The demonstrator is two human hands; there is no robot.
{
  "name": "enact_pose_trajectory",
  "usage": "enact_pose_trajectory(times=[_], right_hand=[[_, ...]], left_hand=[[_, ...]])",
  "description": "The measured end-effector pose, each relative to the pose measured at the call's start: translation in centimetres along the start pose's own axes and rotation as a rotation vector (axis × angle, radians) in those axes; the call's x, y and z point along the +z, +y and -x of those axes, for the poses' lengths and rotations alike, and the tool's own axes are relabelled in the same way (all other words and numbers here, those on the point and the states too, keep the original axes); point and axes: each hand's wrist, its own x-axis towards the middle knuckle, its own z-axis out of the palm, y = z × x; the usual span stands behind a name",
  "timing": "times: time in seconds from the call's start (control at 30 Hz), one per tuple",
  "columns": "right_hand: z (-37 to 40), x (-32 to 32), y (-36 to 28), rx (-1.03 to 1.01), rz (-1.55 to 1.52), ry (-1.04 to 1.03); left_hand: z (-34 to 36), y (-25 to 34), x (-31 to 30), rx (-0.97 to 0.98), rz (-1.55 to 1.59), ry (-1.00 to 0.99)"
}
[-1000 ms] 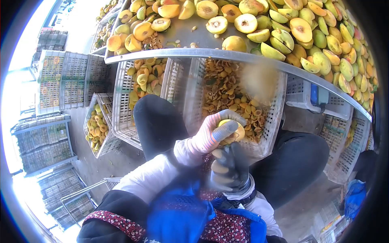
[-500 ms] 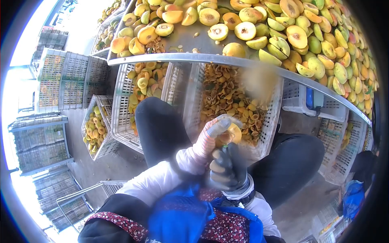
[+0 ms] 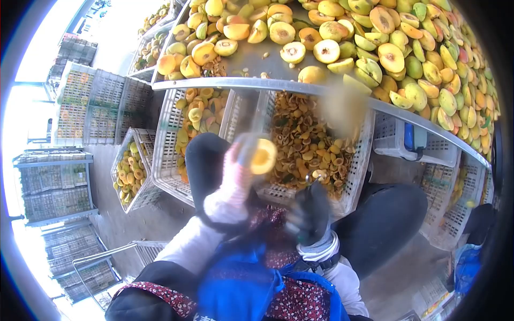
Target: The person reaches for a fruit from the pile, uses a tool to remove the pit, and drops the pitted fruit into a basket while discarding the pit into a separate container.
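My left hand, in a pale glove and blurred by motion, grips a yellow peach half whose cut face shows a round hollow. Lower and to the right, my right hand in a dark glove is closed around a small pitting tool. Only its thin metal tip shows; the handle is hidden in the fist. By that tip is a small yellowish scrap. Both hands are above a white crate between my knees, filled with peach pits and scraps.
A metal-edged table in front bears a big heap of halved peaches. Another crate of peach halves stands left of my knee. Stacked crates are farther left. At the right edge is another person's blue garment.
My hands have separated. The left moved up and left with the peach half, its hollow now showing. My right hand moved slightly right, with a scrap by the tool tip.
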Motion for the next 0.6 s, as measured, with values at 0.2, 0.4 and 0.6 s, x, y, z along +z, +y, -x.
enact_pose_trajectory(times=[0.2,0.4,0.6], right_hand=[[0.0,1.7,0.5,-0.095,0.315,0.345],[-1.2,1.3,0.4,-0.233,0.346,0.463],[-2.4,0.8,0.1,-0.323,0.333,0.465]], left_hand=[[-6.9,6.1,-13.1,0.608,-1.281,0.519],[-13.9,13.5,-4.5,0.997,-1.357,0.353],[-30.4,17.0,4.3,0.655,-1.552,0.245]])
